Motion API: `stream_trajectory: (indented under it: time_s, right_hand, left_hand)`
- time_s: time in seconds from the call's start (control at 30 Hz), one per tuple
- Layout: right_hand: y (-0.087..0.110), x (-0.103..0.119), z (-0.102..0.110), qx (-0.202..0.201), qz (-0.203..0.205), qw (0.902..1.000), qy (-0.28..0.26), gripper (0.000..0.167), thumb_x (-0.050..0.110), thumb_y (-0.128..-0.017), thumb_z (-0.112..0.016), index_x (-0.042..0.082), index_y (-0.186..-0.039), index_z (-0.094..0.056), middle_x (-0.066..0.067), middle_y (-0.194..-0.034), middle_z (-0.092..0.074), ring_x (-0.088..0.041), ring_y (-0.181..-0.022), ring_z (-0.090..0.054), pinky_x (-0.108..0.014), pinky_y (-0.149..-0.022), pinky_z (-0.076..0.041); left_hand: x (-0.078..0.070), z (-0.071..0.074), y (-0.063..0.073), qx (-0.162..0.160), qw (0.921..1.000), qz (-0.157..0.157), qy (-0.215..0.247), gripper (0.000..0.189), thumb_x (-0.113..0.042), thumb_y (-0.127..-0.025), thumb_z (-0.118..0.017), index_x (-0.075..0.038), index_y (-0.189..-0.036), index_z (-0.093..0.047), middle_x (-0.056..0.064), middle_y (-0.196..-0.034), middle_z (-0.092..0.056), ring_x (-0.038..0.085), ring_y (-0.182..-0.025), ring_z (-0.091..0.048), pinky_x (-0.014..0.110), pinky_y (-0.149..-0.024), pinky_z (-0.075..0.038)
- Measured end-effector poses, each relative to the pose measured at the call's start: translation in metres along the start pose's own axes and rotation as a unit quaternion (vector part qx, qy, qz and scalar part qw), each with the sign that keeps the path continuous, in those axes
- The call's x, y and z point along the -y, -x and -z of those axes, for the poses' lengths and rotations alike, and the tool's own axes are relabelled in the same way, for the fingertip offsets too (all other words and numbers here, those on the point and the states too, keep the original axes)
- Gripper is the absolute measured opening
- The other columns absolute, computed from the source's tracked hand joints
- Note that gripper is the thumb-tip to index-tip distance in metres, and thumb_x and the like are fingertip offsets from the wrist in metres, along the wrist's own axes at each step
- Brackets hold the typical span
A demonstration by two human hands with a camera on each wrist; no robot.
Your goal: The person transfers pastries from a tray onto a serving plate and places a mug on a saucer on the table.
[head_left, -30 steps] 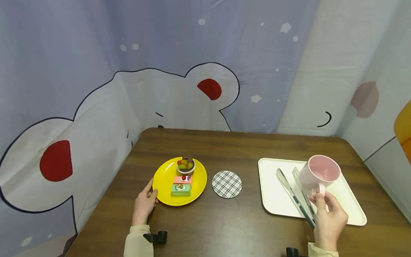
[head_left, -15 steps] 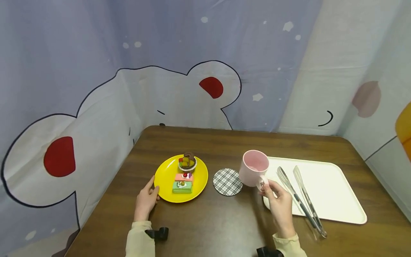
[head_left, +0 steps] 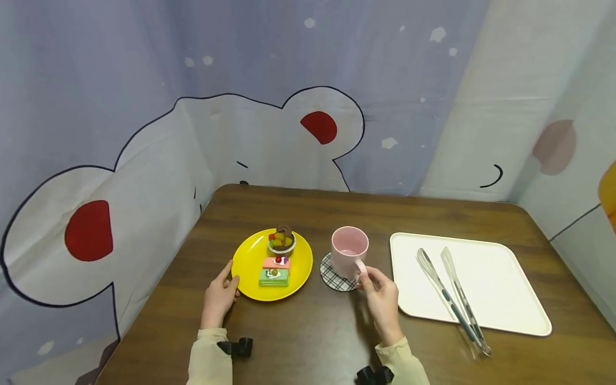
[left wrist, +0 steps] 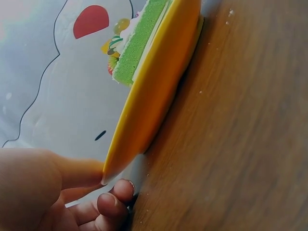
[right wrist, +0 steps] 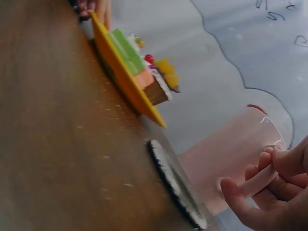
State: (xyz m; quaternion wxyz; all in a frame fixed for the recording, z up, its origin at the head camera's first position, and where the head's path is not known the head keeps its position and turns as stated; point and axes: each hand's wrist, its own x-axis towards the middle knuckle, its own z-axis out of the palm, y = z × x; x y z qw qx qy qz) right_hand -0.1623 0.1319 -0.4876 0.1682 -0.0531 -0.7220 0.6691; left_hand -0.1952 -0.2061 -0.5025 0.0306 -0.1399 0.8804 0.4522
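Observation:
My right hand (head_left: 382, 302) holds a pink mug (head_left: 347, 254) by its handle, fingers curled round it in the right wrist view. The mug is upright and overlaps the black-and-white checked round coaster (head_left: 329, 280) in the head view; in the right wrist view its base is close over the coaster. My left hand (head_left: 218, 299) grips the left rim of a yellow plate (head_left: 247, 267), thumb at the edge and curled fingertips below it in the left wrist view. On the plate sit a green cake slice (head_left: 274, 278), a pink one (head_left: 276, 262) and a fruit-topped cupcake (head_left: 281, 243).
A white rectangular tray (head_left: 505, 278) lies at the right of the brown wooden table (head_left: 289, 342). Metal tongs (head_left: 455, 307) with dark handles rest spread across it, their joined end past its front edge. A printed curtain (head_left: 269, 48) hangs behind the table.
My right hand has carried the mug left from above the tray, past its left edge, to the coaster. The left hand keeps its place at the plate.

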Motion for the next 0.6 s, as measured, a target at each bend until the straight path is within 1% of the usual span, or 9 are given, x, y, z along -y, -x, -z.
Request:
stream_trajectory:
  time_s: [0.13,0.3,0.4,0.5,0.57,0.6]
  right_hand:
    - [0.001,-0.006,-0.003,0.01,-0.008,0.9999,0.008,0.019,-0.005,-0.092,-0.058,-0.018,-0.103,-0.064,-0.033,-0.091,-0.064,-0.007,-0.068,-0.066,-0.027,-0.069,-0.058]
    - [0.0,-0.01,-0.001,0.027,0.004,0.9994,0.021,0.017,-0.004,-0.091,-0.059,-0.016,-0.102,-0.065,-0.032,-0.09,-0.065,-0.004,-0.07,-0.064,-0.024,-0.069,-0.058]
    - [-0.002,-0.012,0.002,0.034,0.007,0.9988,0.035,0.017,-0.002,-0.091,-0.06,-0.014,-0.101,-0.065,-0.031,-0.09,-0.066,-0.004,-0.071,-0.065,-0.026,-0.07,-0.058]
    - [-0.004,-0.014,0.004,0.043,-0.002,0.9979,0.049,0.018,0.002,-0.091,-0.062,-0.011,-0.103,-0.066,-0.03,-0.093,-0.068,-0.005,-0.074,-0.066,-0.027,-0.071,-0.058]
    - [-0.004,-0.015,0.006,0.051,-0.012,0.9964,0.067,0.021,0.006,-0.092,-0.062,-0.008,-0.107,-0.066,-0.027,-0.099,-0.069,-0.004,-0.079,-0.066,-0.024,-0.073,-0.056]
    - [-0.005,-0.015,0.008,0.054,-0.016,0.9952,0.081,0.023,0.009,-0.093,-0.063,-0.005,-0.11,-0.066,-0.024,-0.102,-0.07,-0.004,-0.084,-0.065,-0.023,-0.076,-0.055]
  left_hand:
    - [-0.001,0.0,0.001,0.007,1.0,0.002,0.006,0.057,-0.023,-0.1,-0.048,-0.014,-0.153,-0.029,0.003,-0.068,-0.058,0.014,-0.059,-0.053,0.026,-0.061,-0.042]
    - [-0.002,-0.001,-0.001,0.002,1.0,0.003,0.009,0.057,-0.022,-0.1,-0.048,-0.013,-0.153,-0.03,0.003,-0.068,-0.057,0.014,-0.059,-0.052,0.027,-0.061,-0.042]
    - [-0.001,-0.003,-0.002,0.002,1.0,0.003,0.007,0.057,-0.022,-0.1,-0.048,-0.013,-0.153,-0.029,0.002,-0.067,-0.057,0.014,-0.058,-0.051,0.027,-0.06,-0.041]
    - [0.0,-0.004,-0.002,0.002,1.0,0.003,0.007,0.057,-0.022,-0.1,-0.047,-0.013,-0.153,-0.03,0.003,-0.068,-0.057,0.014,-0.058,-0.051,0.027,-0.06,-0.041]
    - [0.002,-0.006,-0.003,0.001,1.0,0.004,0.008,0.056,-0.022,-0.1,-0.047,-0.013,-0.153,-0.03,0.003,-0.068,-0.058,0.014,-0.058,-0.051,0.027,-0.06,-0.041]
    - [0.003,-0.007,-0.003,0.001,0.9999,0.006,0.01,0.056,-0.022,-0.1,-0.047,-0.013,-0.153,-0.03,0.003,-0.068,-0.058,0.014,-0.058,-0.051,0.027,-0.06,-0.041]
